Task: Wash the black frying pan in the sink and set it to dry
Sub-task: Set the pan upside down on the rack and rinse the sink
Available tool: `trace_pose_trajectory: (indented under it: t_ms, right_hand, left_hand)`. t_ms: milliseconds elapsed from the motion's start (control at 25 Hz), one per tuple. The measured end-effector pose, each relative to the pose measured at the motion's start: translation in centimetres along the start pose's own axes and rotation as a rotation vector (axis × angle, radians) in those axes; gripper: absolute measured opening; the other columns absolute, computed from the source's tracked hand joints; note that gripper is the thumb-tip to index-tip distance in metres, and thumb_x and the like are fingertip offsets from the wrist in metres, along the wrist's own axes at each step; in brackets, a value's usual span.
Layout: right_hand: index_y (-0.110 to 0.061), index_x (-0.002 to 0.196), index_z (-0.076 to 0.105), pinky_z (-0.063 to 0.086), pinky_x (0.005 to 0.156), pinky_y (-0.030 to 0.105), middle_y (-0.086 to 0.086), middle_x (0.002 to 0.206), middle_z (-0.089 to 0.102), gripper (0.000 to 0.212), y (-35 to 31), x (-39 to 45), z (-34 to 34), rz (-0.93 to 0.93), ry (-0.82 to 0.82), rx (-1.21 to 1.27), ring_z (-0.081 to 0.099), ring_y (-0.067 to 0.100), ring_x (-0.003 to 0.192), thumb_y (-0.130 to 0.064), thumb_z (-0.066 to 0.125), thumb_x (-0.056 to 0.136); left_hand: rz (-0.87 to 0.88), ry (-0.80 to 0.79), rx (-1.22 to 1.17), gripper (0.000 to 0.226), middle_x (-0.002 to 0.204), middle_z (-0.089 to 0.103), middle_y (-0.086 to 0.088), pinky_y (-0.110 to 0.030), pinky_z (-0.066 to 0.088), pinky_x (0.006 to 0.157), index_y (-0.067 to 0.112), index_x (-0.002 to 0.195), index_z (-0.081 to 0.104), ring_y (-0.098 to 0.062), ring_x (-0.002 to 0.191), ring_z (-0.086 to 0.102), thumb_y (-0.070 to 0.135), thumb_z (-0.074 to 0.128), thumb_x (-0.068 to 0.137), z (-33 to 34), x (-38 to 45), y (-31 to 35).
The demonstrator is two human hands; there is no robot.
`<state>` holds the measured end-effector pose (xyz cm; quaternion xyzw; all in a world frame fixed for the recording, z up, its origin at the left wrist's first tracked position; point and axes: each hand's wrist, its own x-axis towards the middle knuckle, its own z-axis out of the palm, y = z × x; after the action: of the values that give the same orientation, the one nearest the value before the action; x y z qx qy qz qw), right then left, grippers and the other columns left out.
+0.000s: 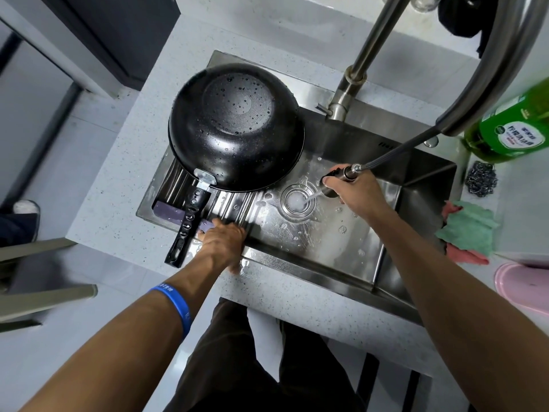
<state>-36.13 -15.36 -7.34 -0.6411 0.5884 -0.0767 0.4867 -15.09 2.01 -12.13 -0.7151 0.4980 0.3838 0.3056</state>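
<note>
The black frying pan [236,126] lies upside down over the left part of the steel sink [341,233], wet with droplets. Its handle [187,226] points toward me over the ribbed drain rack [228,203]. My left hand [222,242] rests with straight fingers on the sink's front edge, right of the handle and next to a purple sponge [166,211]. My right hand [353,185] grips the pull-out sprayer head [335,176]. Water streams from it into the drain [297,202].
The faucet [356,69] rises behind the sink, its hose arcing to the right. A green dish soap bottle [511,126], a steel scourer [481,179], a green and pink cloth [469,230] and a pink basin [523,283] sit on the right counter. White counter lies left.
</note>
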Motion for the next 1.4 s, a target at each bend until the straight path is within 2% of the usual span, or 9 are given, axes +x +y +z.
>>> trace_pose_trajectory:
  t_ms: [560,680,840,960,1040,1120,1200,1280,1400]
  right_hand:
    - [-0.027,0.076,0.070,0.040,0.055,0.020,-0.010,0.062,0.069,0.011,0.1,-0.9,0.0,0.023,0.040,0.060,0.058,-0.006,0.048,-0.024,0.071,0.086]
    - [-0.026,0.080,0.070,0.040,0.051,0.015,-0.008,0.065,0.069,0.010,-0.1,-1.1,0.0,0.016,0.045,0.088,0.058,-0.006,0.048,-0.021,0.071,0.088]
    - [-0.016,0.094,0.073,0.040,0.045,0.008,0.000,0.074,0.070,0.006,-0.6,-1.2,0.6,0.021,0.040,0.164,0.058,-0.008,0.047,-0.014,0.071,0.089]
    - [-0.028,0.077,0.071,0.050,0.061,0.023,-0.005,0.070,0.073,0.012,-0.2,-0.7,0.3,0.017,0.073,0.100,0.064,-0.003,0.055,-0.021,0.071,0.087]
    - [-0.026,0.070,0.069,0.049,0.065,0.030,-0.006,0.065,0.072,0.015,0.2,-0.7,0.3,0.029,0.048,0.066,0.063,0.001,0.055,-0.023,0.071,0.085]
    - [-0.024,0.077,0.071,0.045,0.056,0.022,-0.005,0.066,0.071,0.010,0.1,-1.1,0.9,0.034,0.025,0.123,0.059,-0.002,0.049,-0.022,0.072,0.086]
    - [-0.023,0.094,0.073,0.044,0.048,0.017,-0.001,0.078,0.075,0.007,-0.8,-1.2,1.8,0.052,-0.001,0.242,0.060,-0.003,0.051,-0.021,0.073,0.088]
    - [-0.030,0.102,0.071,0.047,0.050,0.020,0.003,0.089,0.077,0.017,-1.3,-0.4,2.4,0.043,0.008,0.320,0.062,0.000,0.058,-0.021,0.074,0.087]
    - [-0.034,0.111,0.067,0.051,0.055,0.022,0.001,0.092,0.075,0.027,-1.0,1.0,1.6,0.072,0.164,0.397,0.063,0.005,0.064,-0.022,0.074,0.088]
  left_hand:
    - [-0.002,-0.016,0.007,0.072,0.144,0.043,-0.015,-0.057,0.038,0.107,0.016,0.140,0.044,-0.039,0.140,0.029,0.011,0.077,0.076,0.1,0.1,-0.1]
    - [0.000,-0.012,-0.002,0.073,0.146,0.041,-0.016,-0.057,0.038,0.108,0.015,0.141,0.043,-0.039,0.141,0.028,0.010,0.076,0.076,0.0,-0.2,0.1]
    - [-0.008,-0.032,-0.029,0.084,0.154,0.024,-0.026,-0.055,0.037,0.109,0.016,0.144,0.038,-0.041,0.139,0.033,0.013,0.081,0.072,-0.5,-0.7,0.3]
    - [-0.005,-0.023,-0.022,0.083,0.155,0.022,-0.026,-0.054,0.039,0.108,0.017,0.145,0.038,-0.042,0.141,0.028,0.011,0.079,0.073,-0.4,-0.8,0.1]
    - [0.003,-0.022,-0.023,0.078,0.155,0.023,-0.024,-0.054,0.039,0.108,0.015,0.145,0.038,-0.041,0.144,0.021,0.007,0.075,0.076,-0.5,-0.9,0.1]
    - [0.009,-0.028,-0.021,0.075,0.154,0.028,-0.021,-0.056,0.037,0.109,0.013,0.144,0.039,-0.041,0.145,0.017,0.007,0.074,0.078,-0.7,-1.0,0.3]
    - [0.005,-0.032,0.008,0.073,0.152,0.033,-0.020,-0.056,0.036,0.109,0.013,0.142,0.041,-0.041,0.145,0.016,0.008,0.075,0.077,-0.8,-1.1,0.4]
    - [0.002,-0.036,0.012,0.073,0.150,0.037,-0.017,-0.057,0.035,0.110,0.014,0.142,0.041,-0.040,0.145,0.017,0.009,0.075,0.078,-0.7,-1.1,0.3]
    - [0.017,-0.031,0.011,0.070,0.149,0.039,-0.008,-0.057,0.035,0.110,0.018,0.144,0.040,-0.037,0.145,0.019,0.009,0.071,0.082,-0.7,-1.2,0.2]
